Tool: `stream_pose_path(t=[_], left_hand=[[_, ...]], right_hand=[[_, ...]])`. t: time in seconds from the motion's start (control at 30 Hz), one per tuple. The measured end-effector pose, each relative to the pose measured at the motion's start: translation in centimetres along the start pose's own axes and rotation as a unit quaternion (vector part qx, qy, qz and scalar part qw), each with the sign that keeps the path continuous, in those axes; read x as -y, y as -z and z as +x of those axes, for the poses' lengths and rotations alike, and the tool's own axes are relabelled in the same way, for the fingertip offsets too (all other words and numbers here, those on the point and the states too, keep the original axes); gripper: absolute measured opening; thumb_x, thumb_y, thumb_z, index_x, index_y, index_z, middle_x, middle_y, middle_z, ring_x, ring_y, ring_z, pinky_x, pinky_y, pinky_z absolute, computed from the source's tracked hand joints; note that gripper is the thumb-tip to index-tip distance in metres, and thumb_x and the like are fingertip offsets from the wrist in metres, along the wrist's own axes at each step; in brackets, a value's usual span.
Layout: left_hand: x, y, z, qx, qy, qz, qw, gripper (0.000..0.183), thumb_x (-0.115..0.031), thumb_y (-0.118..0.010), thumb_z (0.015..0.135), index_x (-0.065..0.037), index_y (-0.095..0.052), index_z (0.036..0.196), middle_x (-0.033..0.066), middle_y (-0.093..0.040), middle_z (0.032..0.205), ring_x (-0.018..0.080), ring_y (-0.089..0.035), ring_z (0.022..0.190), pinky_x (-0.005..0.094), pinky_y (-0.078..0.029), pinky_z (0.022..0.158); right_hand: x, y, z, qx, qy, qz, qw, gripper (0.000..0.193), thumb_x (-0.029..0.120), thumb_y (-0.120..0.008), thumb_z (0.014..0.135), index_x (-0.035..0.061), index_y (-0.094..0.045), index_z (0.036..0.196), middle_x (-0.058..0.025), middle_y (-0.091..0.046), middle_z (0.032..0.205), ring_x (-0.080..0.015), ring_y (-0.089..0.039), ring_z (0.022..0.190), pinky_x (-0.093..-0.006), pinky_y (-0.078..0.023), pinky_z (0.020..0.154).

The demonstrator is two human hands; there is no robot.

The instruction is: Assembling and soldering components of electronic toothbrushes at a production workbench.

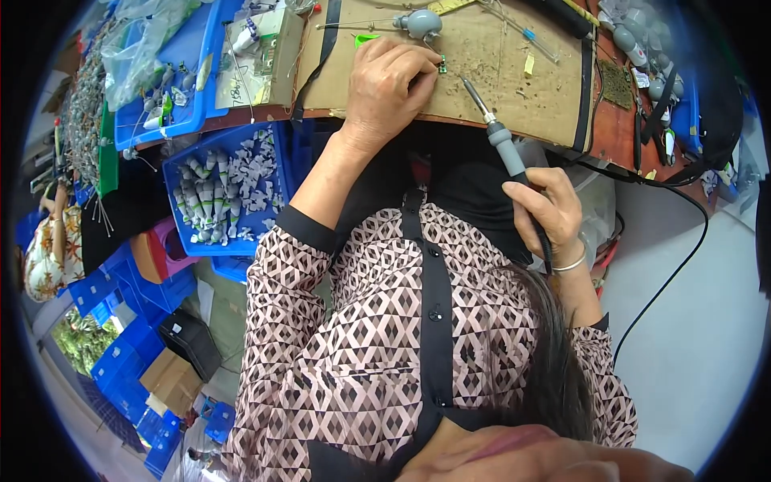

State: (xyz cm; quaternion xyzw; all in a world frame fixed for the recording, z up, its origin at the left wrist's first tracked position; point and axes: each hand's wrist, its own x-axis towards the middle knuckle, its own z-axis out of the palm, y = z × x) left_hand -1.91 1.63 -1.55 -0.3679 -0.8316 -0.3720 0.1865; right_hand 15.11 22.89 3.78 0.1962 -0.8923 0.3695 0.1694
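Note:
My right hand (550, 210) is wrapped round the grey handle of a soldering iron (504, 149), whose metal tip points up and left over the cardboard work surface (490, 96). Closed in a pinch, my left hand (389, 87) rests on the cardboard with a small green circuit board (442, 64) at its fingertips. Part of that board is hidden by the fingers. The iron's tip is apart from the board, a little to its right. Just beyond my left hand lies a grey rounded part (419, 24) with thin wires. A bright green piece (366, 39) shows behind the knuckles.
A blue bin (169, 201) with several grey-and-white parts stands below the table edge at left. Another blue tray (132, 132) sits above it. A sponge pad (616, 84) and tools lie at right. The black cable (699, 241) loops down the right side.

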Motion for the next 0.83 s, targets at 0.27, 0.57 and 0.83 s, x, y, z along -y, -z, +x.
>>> stream_pose_path(t=[0.27, 0.57, 0.83], left_hand=[[0.0, 0.1, -0.1, -0.003, 0.006, 0.007, 1.0, 0.009, -0.007, -0.069, 0.075, -0.01, -0.06, 0.074, -0.0026, -0.068, 0.086, 0.0201, -0.061, 0.083, 0.0347, -0.044, 0.082], [0.0, 0.1, -0.2, -0.005, 0.011, 0.005, 1.0, 0.009, -0.008, -0.069, 0.074, -0.01, -0.06, 0.073, -0.0031, -0.068, 0.087, 0.0198, -0.06, 0.083, 0.0351, -0.044, 0.082], [0.1, 0.3, -0.3, -0.007, 0.011, 0.006, 1.0, 0.01, -0.008, -0.069, 0.073, -0.01, -0.06, 0.073, -0.0033, -0.068, 0.087, 0.0196, -0.06, 0.083, 0.0347, -0.044, 0.083]], right_hand=[[-0.1, -0.9, 0.7, 0.02, 0.016, -0.025, 0.999, 0.052, -0.006, -0.07, 0.049, 0.0101, -0.069, 0.098, -0.0068, -0.053, 0.087, -0.0205, -0.05, 0.065, -0.0286, -0.041, 0.053], [0.3, -0.9, 1.0, 0.06, 0.019, -0.064, 0.996, 0.053, -0.005, -0.069, 0.05, 0.0147, -0.069, 0.099, -0.0061, -0.053, 0.089, -0.0222, -0.052, 0.069, -0.0303, -0.043, 0.056], [0.3, -1.0, 0.8, 0.038, 0.013, -0.05, 0.998, 0.051, -0.006, -0.07, 0.051, 0.0115, -0.069, 0.1, -0.0075, -0.055, 0.092, -0.0225, -0.054, 0.071, -0.0313, -0.045, 0.057]])
